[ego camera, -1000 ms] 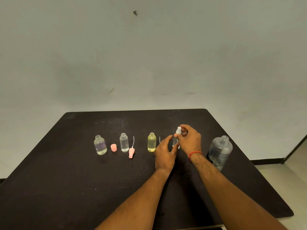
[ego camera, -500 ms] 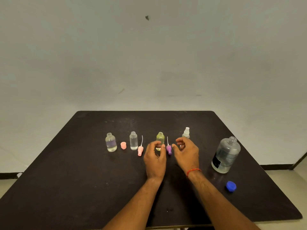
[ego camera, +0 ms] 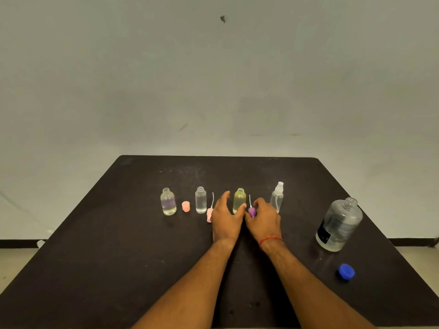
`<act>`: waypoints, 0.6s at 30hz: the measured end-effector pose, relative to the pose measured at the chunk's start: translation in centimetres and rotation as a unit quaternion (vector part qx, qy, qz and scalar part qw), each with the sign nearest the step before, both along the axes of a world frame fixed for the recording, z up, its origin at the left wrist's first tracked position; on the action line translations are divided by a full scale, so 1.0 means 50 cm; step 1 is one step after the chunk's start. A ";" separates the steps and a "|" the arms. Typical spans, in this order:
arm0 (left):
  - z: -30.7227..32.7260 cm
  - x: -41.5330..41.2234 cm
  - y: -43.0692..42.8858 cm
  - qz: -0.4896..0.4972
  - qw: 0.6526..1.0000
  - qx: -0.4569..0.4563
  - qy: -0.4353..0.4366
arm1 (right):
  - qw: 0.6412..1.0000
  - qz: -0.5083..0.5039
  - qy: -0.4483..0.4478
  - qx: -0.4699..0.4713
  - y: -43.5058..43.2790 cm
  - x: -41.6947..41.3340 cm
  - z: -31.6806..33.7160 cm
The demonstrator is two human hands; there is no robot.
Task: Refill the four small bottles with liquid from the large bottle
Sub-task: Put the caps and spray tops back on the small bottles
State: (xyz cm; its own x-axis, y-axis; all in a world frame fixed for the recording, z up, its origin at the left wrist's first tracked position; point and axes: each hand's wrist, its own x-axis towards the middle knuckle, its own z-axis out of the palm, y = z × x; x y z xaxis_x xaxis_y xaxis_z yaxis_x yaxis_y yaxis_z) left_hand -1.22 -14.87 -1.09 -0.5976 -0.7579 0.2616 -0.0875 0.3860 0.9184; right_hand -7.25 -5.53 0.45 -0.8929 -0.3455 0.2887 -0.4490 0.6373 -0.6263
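Note:
Four small bottles stand in a row on the black table (ego camera: 118, 257): a clear one (ego camera: 168, 203), a second clear one (ego camera: 200, 200), a yellow one (ego camera: 239, 199), all uncapped, and a clear one with a white spray top (ego camera: 276, 198). The large clear bottle (ego camera: 339, 224) stands uncapped at the right, partly filled. My left hand (ego camera: 225, 217) is spread beside the yellow bottle, thumb touching its front. My right hand (ego camera: 263, 219) pinches a purple spray head (ego camera: 251, 211) with a thin tube, just right of the yellow bottle.
A pink cap (ego camera: 185, 206) lies between the first two bottles. A pink spray head (ego camera: 209, 214) with its tube lies by my left hand. The blue cap (ego camera: 346, 271) sits near the table's right front edge. A pale wall rises behind the table.
My right hand has left the white-topped spray bottle, which now stands alone, and taken hold of the purple spray head. My left hand has shifted left to the yellow bottle. The view has tilted.

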 end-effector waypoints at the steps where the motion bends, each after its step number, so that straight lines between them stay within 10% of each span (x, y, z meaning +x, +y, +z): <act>1: -0.001 -0.004 -0.002 -0.003 1.000 0.000 -0.004 | 1.000 -0.005 -0.001 0.003 -0.003 -0.002 0.000; 18: -0.008 -0.003 -0.005 -0.055 0.998 -0.001 0.012 | 0.972 -0.003 0.069 -0.226 0.064 -0.001 0.122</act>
